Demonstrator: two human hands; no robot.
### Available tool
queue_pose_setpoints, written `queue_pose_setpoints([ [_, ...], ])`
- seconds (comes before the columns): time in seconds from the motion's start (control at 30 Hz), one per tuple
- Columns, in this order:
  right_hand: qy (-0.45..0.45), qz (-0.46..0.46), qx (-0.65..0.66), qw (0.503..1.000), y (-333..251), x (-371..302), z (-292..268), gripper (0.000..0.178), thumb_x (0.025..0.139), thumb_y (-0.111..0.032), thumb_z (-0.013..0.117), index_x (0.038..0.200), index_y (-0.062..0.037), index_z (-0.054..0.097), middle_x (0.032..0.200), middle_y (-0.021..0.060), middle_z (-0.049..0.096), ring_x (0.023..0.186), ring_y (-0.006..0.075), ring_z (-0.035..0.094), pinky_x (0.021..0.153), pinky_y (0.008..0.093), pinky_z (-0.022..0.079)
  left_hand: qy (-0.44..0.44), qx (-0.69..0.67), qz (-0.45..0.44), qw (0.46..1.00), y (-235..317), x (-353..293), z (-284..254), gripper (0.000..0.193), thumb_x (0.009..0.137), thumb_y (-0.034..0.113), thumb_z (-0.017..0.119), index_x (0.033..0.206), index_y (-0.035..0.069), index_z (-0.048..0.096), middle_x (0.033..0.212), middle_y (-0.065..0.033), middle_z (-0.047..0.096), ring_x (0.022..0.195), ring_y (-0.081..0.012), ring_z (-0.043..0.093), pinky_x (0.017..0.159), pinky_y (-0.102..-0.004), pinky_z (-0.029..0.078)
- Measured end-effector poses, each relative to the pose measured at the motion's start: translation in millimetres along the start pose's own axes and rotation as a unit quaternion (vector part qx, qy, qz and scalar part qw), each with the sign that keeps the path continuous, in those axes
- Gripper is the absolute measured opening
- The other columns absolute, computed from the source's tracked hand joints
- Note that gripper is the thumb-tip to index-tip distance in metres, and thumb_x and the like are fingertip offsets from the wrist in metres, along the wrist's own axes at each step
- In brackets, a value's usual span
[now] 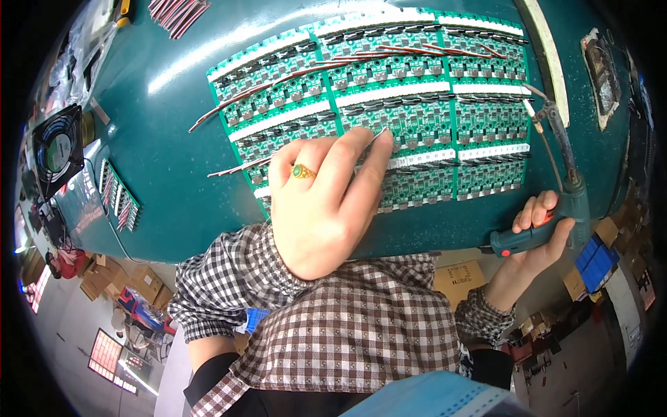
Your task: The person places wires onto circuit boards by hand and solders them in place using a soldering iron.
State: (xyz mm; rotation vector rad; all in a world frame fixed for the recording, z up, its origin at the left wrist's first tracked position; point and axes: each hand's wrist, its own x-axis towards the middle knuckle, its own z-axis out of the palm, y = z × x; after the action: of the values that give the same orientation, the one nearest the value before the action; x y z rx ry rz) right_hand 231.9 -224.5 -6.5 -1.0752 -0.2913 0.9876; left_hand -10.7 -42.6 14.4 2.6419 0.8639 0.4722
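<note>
A panel of green circuit boards point(389, 135) lies on the table in front of me, with white strips and rows of small black parts. My left hand point(323, 198) rests over its lower middle, thumb and forefinger pinched on a thin wire point(381, 132) whose tip shows at the boards. Much of that wire is hidden by the hand. Another red and white wire point(240, 167) sticks out left of the hand. At the panel's lower right, my right hand point(542, 226) grips a green soldering gun point(575, 201), its tip pointing up beside the panel's right edge.
Red and black wires point(333, 61) lie across the upper boards. A wire bundle point(178, 15) is at the table's far left. A small fan point(57, 149) and a separate wired board point(118, 196) sit left. A pale strip point(549, 55) and a dark worn tray point(601, 80) lie right.
</note>
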Motion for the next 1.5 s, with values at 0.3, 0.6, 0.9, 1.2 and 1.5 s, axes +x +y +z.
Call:
queue_pose_setpoints([
  [0.3,0.002,0.001,-0.006,1.0,0.2,-0.3,-0.3,0.047,0.094,-0.043,0.051,0.104,0.0026,0.047,0.077,0.0063,0.05,0.067,0.0154,0.054,0.054,0.027,0.054,-0.039,-0.03,-0.016,0.999,-2.2,5.8,-5.6,0.05,0.063,-0.001,0.067,0.112,0.009,0.065,0.103,-0.0055,0.058,0.086,-0.0205,0.056,0.077,-0.0353,0.041],
  [0.6,-0.005,-0.002,-0.007,1.0,-1.1,2.1,-2.1,0.046,0.094,-0.043,0.05,0.105,0.0022,0.046,0.077,0.006,0.05,0.068,0.0153,0.053,0.055,0.0274,0.053,-0.041,0.02,0.007,0.999,2.3,2.6,2.1,0.053,0.064,0.001,0.065,0.116,0.013,0.064,0.108,-0.005,0.055,0.091,-0.02,0.054,0.082,-0.0378,0.039],
  [0.9,-0.027,-0.008,0.012,1.0,1.0,2.6,-8.0,0.045,0.095,-0.042,0.049,0.106,0.0013,0.045,0.078,0.0054,0.048,0.068,0.0153,0.05,0.056,0.0265,0.05,-0.041,-0.001,0.032,0.999,-5.3,2.9,-5.3,0.056,0.065,-0.001,0.064,0.119,0.013,0.062,0.109,-0.0062,0.055,0.091,-0.021,0.054,0.083,-0.0374,0.041],
  [1.2,-0.017,-0.035,0.05,0.998,8.5,7.1,-11.0,0.043,0.096,-0.042,0.048,0.103,0.0005,0.048,0.077,0.0058,0.05,0.067,0.0157,0.052,0.054,0.0273,0.05,0.015,-0.041,-0.027,0.999,-46.4,68.0,-16.9,0.039,0.073,0.02,0.076,0.106,0.004,0.063,0.1,-0.0132,0.061,0.093,-0.03,0.061,0.079,-0.0361,0.049],
  [1.5,-0.043,-0.055,0.1,0.993,13.3,12.8,-18.9,0.043,0.096,-0.043,0.047,0.102,-0.0005,0.048,0.079,0.0044,0.05,0.069,0.015,0.05,0.057,0.026,0.048,0.058,0.018,0.009,0.998,-69.8,82.3,2.2,0.048,0.064,0.028,0.081,0.101,0.007,0.061,0.092,-0.0111,0.057,0.089,-0.0314,0.058,0.077,-0.0414,0.048],
])
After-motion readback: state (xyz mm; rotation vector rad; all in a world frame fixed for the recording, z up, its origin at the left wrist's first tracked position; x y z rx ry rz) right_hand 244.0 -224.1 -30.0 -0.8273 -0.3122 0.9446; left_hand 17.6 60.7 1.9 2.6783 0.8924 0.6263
